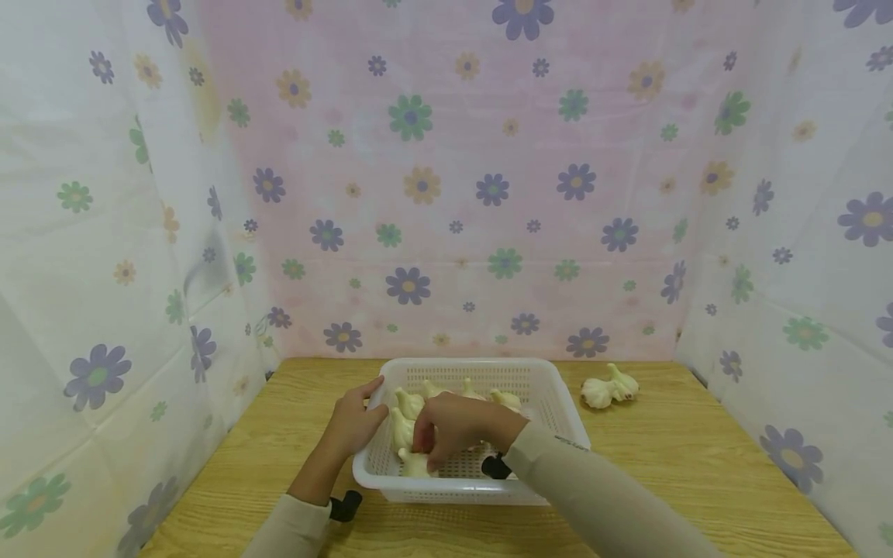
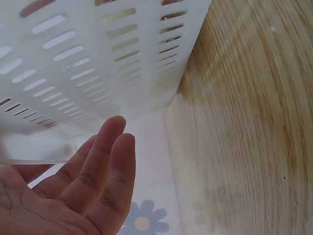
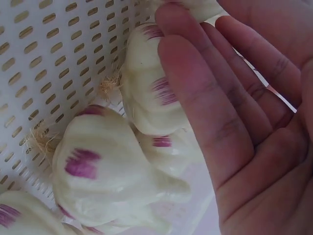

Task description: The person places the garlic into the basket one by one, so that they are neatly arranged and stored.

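A white plastic basket (image 1: 481,484) with slotted walls holds several pale garlic bulbs (image 1: 410,403). In the right wrist view, a garlic bulb (image 3: 98,166) shows purple streaks and a tuft of roots. My left hand (image 1: 352,422) rests at the basket's left rim; in the left wrist view its fingers (image 2: 105,166) extend loosely alongside the outer wall. Inside the basket, my right hand (image 1: 453,422) reaches down at the left, fingertips right at the near-left garlic bulb (image 1: 415,465). Its fingers (image 3: 195,93) look nearly straight over the bulbs, and its thumb is hidden in the right wrist view.
Two more garlic bulbs (image 1: 598,394) lie together on the wooden table (image 1: 649,457), to the right of the basket. Flower-printed sheets (image 1: 453,256) enclose the back and both sides. Black wrist-camera mounts (image 1: 345,505) stick out by both sleeves.
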A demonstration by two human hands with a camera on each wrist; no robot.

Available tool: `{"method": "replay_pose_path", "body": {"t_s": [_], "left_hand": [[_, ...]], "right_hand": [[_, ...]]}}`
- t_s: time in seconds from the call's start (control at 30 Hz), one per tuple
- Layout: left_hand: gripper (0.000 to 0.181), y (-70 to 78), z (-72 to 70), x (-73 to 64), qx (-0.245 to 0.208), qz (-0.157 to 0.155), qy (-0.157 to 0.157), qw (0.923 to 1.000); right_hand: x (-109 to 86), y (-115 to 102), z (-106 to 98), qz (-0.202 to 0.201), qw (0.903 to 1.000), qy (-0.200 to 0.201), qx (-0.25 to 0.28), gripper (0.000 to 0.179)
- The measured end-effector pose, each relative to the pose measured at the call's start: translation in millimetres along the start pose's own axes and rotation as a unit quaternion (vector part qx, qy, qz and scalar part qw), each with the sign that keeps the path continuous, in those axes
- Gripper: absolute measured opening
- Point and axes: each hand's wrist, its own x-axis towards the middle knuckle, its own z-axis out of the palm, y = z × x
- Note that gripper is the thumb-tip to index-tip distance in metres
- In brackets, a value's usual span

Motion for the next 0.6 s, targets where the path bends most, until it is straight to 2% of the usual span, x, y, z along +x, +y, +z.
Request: {"method": "replay_pose_path", "body": {"t_s": [0.6], "left_hand": [[0.065,1.4,0.2,-2.1,0.012,0.006,0.004,0.9999]], "right_hand": [[4.0,-6.9,2.7,0.006,0.9996,-0.003,0.027,0.025]]}}
